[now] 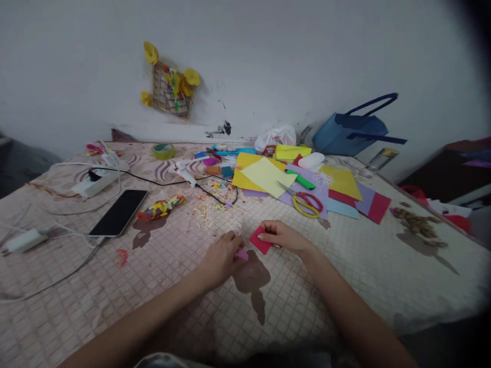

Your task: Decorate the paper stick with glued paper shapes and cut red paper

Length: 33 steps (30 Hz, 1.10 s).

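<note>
My right hand pinches a small red paper square by its right side, a little above the cloth. Close by on the left, my left hand is closed on a small pinkish-purple paper piece; its far part is covered by the fingers. White thread or thin strips show just beyond the left fingertips. Beyond my right hand lie scissors with red and yellow handles, resting on coloured paper sheets.
A glue gun, paper scraps and a twisted coloured paper piece lie beyond my left hand. At left are a phone, a power strip and cables. A green cutter and blue bag stand farther right.
</note>
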### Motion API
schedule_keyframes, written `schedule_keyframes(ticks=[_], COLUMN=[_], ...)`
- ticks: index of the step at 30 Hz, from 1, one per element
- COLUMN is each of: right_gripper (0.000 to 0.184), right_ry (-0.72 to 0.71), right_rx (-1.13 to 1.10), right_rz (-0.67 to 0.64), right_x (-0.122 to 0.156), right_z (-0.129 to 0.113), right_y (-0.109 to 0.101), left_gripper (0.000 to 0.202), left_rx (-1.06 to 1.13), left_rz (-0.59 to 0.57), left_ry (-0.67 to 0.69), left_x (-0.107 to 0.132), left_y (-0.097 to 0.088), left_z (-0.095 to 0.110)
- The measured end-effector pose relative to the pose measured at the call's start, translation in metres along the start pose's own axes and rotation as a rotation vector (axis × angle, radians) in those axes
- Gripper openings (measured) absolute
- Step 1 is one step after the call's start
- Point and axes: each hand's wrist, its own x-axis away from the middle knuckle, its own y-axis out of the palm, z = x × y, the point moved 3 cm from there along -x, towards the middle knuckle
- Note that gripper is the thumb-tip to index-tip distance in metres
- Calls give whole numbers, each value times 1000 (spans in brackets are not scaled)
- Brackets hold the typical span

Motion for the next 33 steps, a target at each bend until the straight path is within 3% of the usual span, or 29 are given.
schedule_keyframes(ticks=[8, 10, 16, 23, 28, 33], right_gripper=[27, 27, 30, 31, 30, 27], right_ry=[17, 29, 33, -26, -26, -28], right_rx=[-32, -45, -117, -293, -411, -495], right_rz=[-45, -34, 59, 242, 225, 206], right_x=[-4, -4, -9, -25, -28, -28], right_z=[3, 7, 8, 2, 4, 3], right_y=[4, 2, 6, 21, 27, 34], left_gripper=[10, 4, 12, 28, 28, 25], left_rx=[22, 137, 528, 974, 1153, 1192], left_rz=[142, 148, 99, 93, 103, 109], left_ry=[-114, -182, -263, -320, -338, -330], left_x=[-7, -11, -39, -55, -53, -48], left_y=[-12, -13, -11, -10, -4, 0], left_z=[-8, -12, -24, -13, -10, -8])
